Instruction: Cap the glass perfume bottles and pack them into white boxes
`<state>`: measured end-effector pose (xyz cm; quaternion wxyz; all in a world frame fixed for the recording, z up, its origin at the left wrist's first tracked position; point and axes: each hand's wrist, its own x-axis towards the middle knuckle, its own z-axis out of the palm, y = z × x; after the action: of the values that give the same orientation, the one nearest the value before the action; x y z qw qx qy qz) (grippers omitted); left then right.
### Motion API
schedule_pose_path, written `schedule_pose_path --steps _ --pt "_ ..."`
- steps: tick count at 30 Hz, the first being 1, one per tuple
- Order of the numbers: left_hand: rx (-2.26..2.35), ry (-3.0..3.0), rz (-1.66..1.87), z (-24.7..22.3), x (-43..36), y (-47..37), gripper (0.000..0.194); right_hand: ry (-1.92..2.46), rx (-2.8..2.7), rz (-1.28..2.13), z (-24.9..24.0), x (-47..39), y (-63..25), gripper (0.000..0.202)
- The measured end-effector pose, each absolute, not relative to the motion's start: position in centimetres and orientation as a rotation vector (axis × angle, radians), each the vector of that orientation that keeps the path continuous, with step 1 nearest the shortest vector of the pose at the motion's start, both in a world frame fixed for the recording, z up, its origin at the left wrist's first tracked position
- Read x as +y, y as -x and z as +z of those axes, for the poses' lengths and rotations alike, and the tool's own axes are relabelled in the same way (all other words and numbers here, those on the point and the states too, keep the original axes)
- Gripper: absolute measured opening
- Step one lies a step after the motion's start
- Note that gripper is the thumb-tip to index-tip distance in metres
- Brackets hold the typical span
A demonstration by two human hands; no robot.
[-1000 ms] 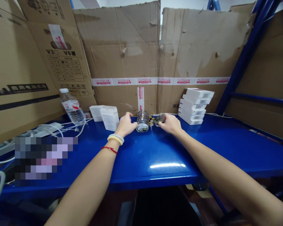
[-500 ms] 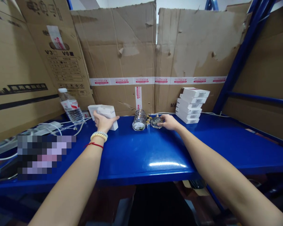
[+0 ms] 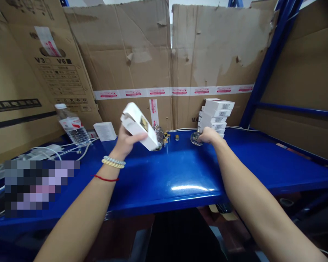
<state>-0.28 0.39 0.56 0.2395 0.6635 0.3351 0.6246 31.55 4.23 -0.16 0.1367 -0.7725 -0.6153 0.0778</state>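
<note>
White box (image 3: 142, 125) rises, gripped by left hand (image 3: 127, 141), while glass bottle (image 3: 195, 139) shifts toward 3 o'clock, pinched by right hand (image 3: 210, 135), still unboxed.

Table (image 3: 158, 174): smooth, high gloss, looks like painted metal. Held box (image 3: 139, 125): smooth matt card; stacked boxes (image 3: 215, 112) likewise. Small bottle (image 3: 195, 139): clear, shiny, glass-like. Caps (image 3: 167, 138): bright, metallic. Wall panel (image 3: 117, 54): matt cardboard, surface torn rough in patches. Water bottle (image 3: 74, 124): clear ribbed plastic.
</note>
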Motion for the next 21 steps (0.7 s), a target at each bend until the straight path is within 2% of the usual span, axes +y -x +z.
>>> schedule_pose_path --steps 4,7,14,21 --pt "0.677 -1.871 1.070 -0.7 -1.5 -2.9 0.072 2.205 -1.621 0.064 -0.4 3.7 -31.6 0.046" --pt "0.608 -1.825 0.848 -1.4 -1.4 -3.2 0.076 2.042 -1.541 -0.074 0.1 3.1 -30.8 0.057" --pt "0.599 -1.746 0.945 -1.8 -0.3 -2.1 0.075 1.359 -1.906 -0.016 -1.2 3.5 -26.3 0.037" --pt "0.752 -1.774 1.295 -0.6 0.3 -1.0 0.059 1.440 -2.228 -0.050 -5.6 6.2 -25.1 0.059"
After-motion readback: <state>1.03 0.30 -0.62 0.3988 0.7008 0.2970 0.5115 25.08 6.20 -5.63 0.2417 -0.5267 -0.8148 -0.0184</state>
